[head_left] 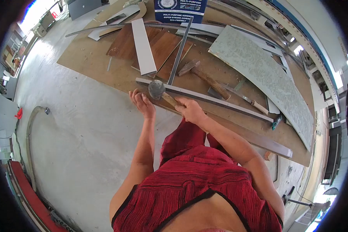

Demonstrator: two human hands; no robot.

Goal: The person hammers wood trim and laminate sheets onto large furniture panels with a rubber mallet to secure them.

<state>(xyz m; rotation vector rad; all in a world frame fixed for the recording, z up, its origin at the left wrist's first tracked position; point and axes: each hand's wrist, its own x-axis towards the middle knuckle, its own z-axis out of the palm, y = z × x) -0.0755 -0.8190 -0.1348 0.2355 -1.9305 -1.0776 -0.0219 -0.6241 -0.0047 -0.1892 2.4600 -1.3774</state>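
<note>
My right hand [192,110] is wrapped round the wooden handle of a mallet [157,90] with a dark grey, rounded head. The mallet head overlaps the left end of a long brown board [251,136] lying along the table's near edge. At that same end my left hand [144,104] is closed, its fingers curled up at the board. Just beyond the mallet runs a long, pale, narrow strip [220,102]. A hammer [210,80] with a worn wooden handle lies farther back, and a thin dark metal bar [181,50] slants away from the strip.
The brown table [85,58] bears a white plank [144,46], reddish-brown boards [169,48] and a large patterned pale panel [263,73] on the right. A wooden-handled tool [255,105] and a blue adhesive box [179,11] are there too. A hose [30,135] lies on the concrete floor.
</note>
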